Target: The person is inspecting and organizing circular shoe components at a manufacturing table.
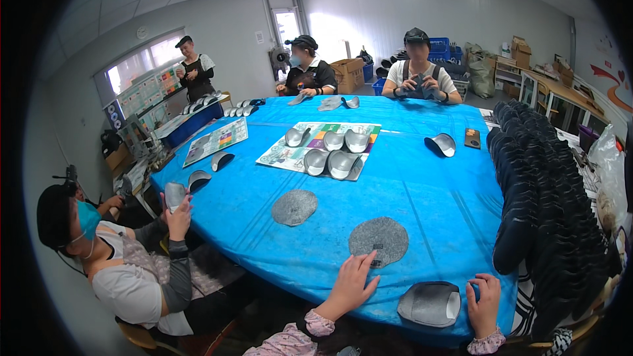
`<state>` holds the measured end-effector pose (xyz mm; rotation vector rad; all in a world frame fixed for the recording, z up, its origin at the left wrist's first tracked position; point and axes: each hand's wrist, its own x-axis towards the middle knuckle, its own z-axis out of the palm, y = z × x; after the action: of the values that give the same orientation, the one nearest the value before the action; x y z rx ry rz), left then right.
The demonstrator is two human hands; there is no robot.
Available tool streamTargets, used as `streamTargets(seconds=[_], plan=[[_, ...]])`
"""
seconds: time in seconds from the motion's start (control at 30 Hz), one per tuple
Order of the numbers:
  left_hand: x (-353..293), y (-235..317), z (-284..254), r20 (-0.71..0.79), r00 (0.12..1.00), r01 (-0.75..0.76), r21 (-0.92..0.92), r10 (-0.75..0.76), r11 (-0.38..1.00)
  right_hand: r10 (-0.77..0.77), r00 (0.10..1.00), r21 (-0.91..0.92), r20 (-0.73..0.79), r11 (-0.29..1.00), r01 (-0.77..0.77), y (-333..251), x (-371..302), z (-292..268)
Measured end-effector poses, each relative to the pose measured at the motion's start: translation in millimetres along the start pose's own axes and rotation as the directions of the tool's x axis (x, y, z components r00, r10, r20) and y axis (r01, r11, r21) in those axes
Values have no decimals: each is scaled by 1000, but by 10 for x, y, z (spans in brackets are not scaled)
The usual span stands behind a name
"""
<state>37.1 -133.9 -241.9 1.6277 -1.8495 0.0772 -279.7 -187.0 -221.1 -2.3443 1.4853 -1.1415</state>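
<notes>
In front of me a round grey felt piece [378, 237] with small dark tags lies flat on the blue-covered table [422, 217]. My left hand [349, 283] reaches to its near edge, fingers stretched out, with a fingertip at the tags. Between my hands sits a curved grey cap-like piece [428, 304] with a pale, shiny patch at its right end. My right hand [484, 300] rests on the table just right of that piece, apart from it, with fingers loosely bent and nothing visible in them. A second round felt piece [295, 207] lies farther left.
Tall stacks of black curved pieces [537, 184] line the right edge. Several silver-grey curved pieces [343, 165] stand on a printed board [277, 155] mid-table. A single curved piece [440, 146] sits near a brown phone-like object [472, 138]. A co-worker [132, 264] sits at left; others are beyond.
</notes>
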Motion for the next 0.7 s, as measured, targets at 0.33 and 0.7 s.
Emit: streamTargets(seconds=[0.33, 0.7], plan=[[1, 3, 3, 0, 1000, 6, -5, -6, 1000, -63, 995, -20, 76, 998, 65, -41, 2, -9], [1, 9, -1, 7, 1000, 7, 6, -7, 1000, 21, 1000, 46, -1, 999, -21, 40, -28, 15]])
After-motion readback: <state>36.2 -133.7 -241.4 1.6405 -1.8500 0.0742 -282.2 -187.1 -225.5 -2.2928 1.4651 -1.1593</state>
